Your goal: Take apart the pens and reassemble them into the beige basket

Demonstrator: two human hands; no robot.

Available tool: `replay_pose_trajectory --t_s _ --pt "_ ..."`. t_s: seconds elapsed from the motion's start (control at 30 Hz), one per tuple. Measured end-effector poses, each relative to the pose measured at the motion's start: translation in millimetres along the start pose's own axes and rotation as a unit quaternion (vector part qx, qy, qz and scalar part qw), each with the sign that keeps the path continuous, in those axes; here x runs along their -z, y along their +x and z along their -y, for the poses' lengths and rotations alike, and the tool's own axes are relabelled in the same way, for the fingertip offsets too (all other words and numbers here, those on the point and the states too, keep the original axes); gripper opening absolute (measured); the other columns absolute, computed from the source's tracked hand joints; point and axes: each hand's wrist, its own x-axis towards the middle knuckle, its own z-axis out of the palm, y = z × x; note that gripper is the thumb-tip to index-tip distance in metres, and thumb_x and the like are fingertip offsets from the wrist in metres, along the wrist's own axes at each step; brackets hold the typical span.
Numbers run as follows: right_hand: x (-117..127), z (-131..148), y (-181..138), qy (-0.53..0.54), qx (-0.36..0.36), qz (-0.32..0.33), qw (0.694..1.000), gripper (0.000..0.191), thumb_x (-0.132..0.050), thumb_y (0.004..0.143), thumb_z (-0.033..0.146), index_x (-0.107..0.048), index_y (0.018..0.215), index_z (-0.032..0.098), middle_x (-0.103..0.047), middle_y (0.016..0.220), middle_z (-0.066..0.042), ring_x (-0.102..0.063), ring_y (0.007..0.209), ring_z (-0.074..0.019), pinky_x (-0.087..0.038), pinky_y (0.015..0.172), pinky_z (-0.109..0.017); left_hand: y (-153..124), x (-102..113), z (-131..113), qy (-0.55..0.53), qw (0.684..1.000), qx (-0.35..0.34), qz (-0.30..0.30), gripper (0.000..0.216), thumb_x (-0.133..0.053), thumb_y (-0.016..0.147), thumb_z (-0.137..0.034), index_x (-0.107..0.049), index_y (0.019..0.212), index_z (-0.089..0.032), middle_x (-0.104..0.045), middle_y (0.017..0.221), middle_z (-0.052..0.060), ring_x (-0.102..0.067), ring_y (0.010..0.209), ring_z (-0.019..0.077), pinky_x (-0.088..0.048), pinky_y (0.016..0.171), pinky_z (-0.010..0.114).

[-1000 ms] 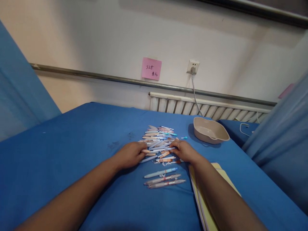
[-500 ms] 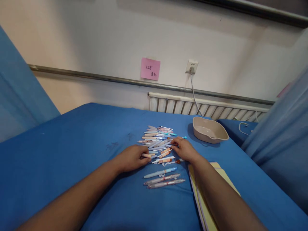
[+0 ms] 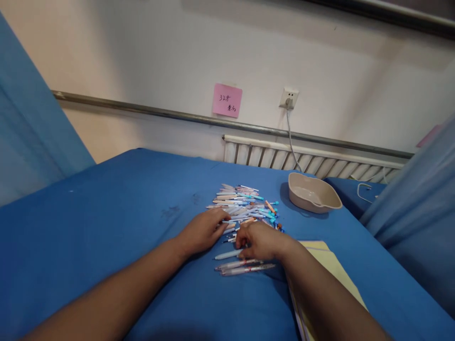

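Observation:
Many pens and pen parts (image 3: 236,195) lie in a loose pile on the blue-covered surface (image 3: 117,199). At the pile's near left edge, my left hand (image 3: 204,231) rests with thumb and fingers apart, touching the pens. My right hand (image 3: 261,240) is over the near end of the pile, its fingers curled down; whatever is between them is hidden. Under its thumb side lies a light blue pen (image 3: 225,255), partly covered. Two clear pens with printed barrels (image 3: 245,270) lie side by side just nearer to me.
A beige basin (image 3: 313,192) stands at the back right. Yellow folders or papers (image 3: 332,265) lie under my right forearm. Behind are a radiator (image 3: 263,154), a metal rail (image 3: 159,111) and a plugged-in socket (image 3: 289,98). Blue curtains (image 3: 423,203) hang at both sides.
My right hand has moved nearer and left, from the pile's right side to above the light blue pen. My left hand has loosened from a peach-coloured pen and shifted slightly up.

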Motion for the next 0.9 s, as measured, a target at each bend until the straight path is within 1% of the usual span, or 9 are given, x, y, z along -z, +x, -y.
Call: replay_pose_trajectory --t_s 0.07,0.13,0.27,0.33,0.4,0.5,0.63,0.8,0.9 --pt "0 2 0 -0.033 0.008 -0.016 0.999 0.009 -0.07 0.064 0.021 -0.065 0.073 0.021 -0.063 0.077 0.0 -0.055 0.073 -0.015 -0.038 0.063 -0.023 0 1 -2 -0.008 1.0 -0.005 0.003 0.02 -0.042 0.088 -0.026 -0.059 0.096 -0.019 -0.062 0.093 0.006 -0.056 0.086 0.0184 -0.042 0.077 0.028" --pt "-1 -3 2 -0.01 -0.015 -0.039 0.999 0.008 -0.068 0.067 0.021 -0.063 0.073 0.02 -0.062 0.074 0.0 -0.054 0.069 -0.0139 -0.038 0.061 -0.023 -1 2 -4 -0.019 1.0 -0.013 0.01 0.022 -0.041 0.089 -0.029 -0.059 0.096 -0.019 -0.062 0.09 0.005 -0.056 0.084 0.0174 -0.042 0.075 0.027" --pt "-6 -19 6 0.158 -0.089 -0.068 0.981 0.009 -0.062 0.075 0.026 -0.057 0.079 0.019 -0.057 0.065 0.003 -0.05 0.057 -0.0104 -0.037 0.054 -0.02 -2 0 -8 -0.04 0.998 -0.033 0.028 0.022 -0.046 0.087 -0.036 -0.058 0.098 -0.02 -0.062 0.089 0.003 -0.055 0.08 0.0162 -0.041 0.071 0.025" --pt "-8 -24 7 0.239 -0.095 -0.073 0.964 0.012 -0.059 0.078 0.03 -0.055 0.08 0.019 -0.057 0.064 0.003 -0.05 0.057 -0.01 -0.037 0.053 -0.02 -2 -1 -7 -0.037 0.998 -0.043 0.034 0.023 -0.047 0.087 -0.037 -0.058 0.098 -0.02 -0.062 0.09 0.003 -0.055 0.081 0.0166 -0.04 0.071 0.025" --pt "-8 -29 9 0.283 -0.092 -0.077 0.952 0.016 -0.058 0.079 0.034 -0.055 0.082 0.018 -0.056 0.065 0.003 -0.05 0.058 -0.0101 -0.037 0.054 -0.02 -2 -3 -3 -0.023 0.999 -0.038 0.029 0.023 -0.043 0.089 -0.037 -0.058 0.097 -0.02 -0.062 0.09 0.004 -0.055 0.083 0.0172 -0.04 0.072 0.025" --pt "-7 -34 9 0.282 -0.089 -0.093 0.951 0.021 -0.057 0.079 0.038 -0.058 0.08 0.017 -0.055 0.066 0.002 -0.048 0.06 -0.0107 -0.038 0.057 -0.022 -1 -5 4 -0.004 1.0 -0.019 0.006 0.024 -0.041 0.09 -0.036 -0.058 0.094 -0.019 -0.062 0.089 0.005 -0.055 0.083 0.0178 -0.04 0.071 0.026" --pt "-6 -36 9 0.245 -0.082 -0.113 0.959 0.019 -0.056 0.08 0.034 -0.061 0.078 0.016 -0.055 0.068 0.001 -0.047 0.062 -0.0112 -0.038 0.06 -0.023 -1 -4 6 0.006 1.0 -0.02 0.0 0.022 -0.043 0.089 -0.036 -0.057 0.09 -0.019 -0.06 0.087 0.004 -0.055 0.08 0.0177 -0.04 0.069 0.025" --pt "-10 -34 11 0.222 -0.084 -0.131 0.963 0.013 -0.055 0.079 0.029 -0.06 0.078 0.017 -0.055 0.068 0.001 -0.048 0.064 -0.0118 -0.038 0.06 -0.023 0 -4 2 -0.016 0.999 -0.027 -0.03 0.02 -0.047 0.087 -0.035 -0.056 0.098 -0.02 -0.061 0.098 0.006 -0.055 0.089 0.019 -0.041 0.076 0.027" --pt "-10 -33 11 0.207 -0.075 -0.156 0.963 0.011 -0.056 0.079 0.027 -0.059 0.079 0.017 -0.059 0.074 0.001 -0.051 0.069 -0.0129 -0.04 0.064 -0.023 1 -3 1 -0.023 1.0 -0.003 -0.018 0.024 -0.039 0.091 -0.035 -0.057 0.097 -0.02 -0.063 0.092 0.005 -0.057 0.085 0.0181 -0.042 0.075 0.027"
